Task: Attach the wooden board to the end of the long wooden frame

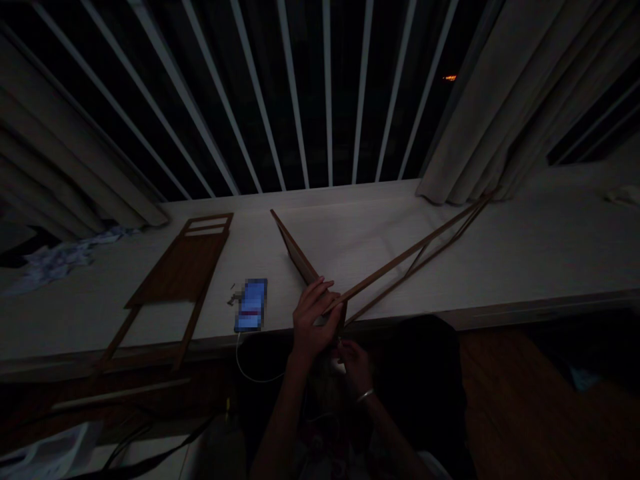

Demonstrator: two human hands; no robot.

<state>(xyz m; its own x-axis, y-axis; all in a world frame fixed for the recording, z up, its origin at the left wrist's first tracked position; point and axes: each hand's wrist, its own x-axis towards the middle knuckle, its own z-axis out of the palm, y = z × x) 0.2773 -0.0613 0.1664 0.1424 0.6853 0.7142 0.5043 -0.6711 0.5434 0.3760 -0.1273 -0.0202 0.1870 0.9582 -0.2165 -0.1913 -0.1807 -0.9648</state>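
My left hand [313,320] is closed around the corner where a brown wooden panel [297,257] and a long wooden frame [405,257] meet. The panel tilts up and away to the left, while the frame reaches far to the right over the white ledge. Just below that corner, my right hand [356,365] is pinched near the frame's underside, with a bracelet [365,395] at its wrist. What its fingertips hold is too dark and small to make out. Left of my hands lie a lit phone [251,305] and several small screws [232,297].
A second brown wooden frame with a panel [183,263] lies on the white ledge [350,220], its legs over the front edge. Curtains [480,100] and window bars [327,100] stand behind. A white cable [245,370] runs from the phone. Crumpled cloth [70,257] lies far left.
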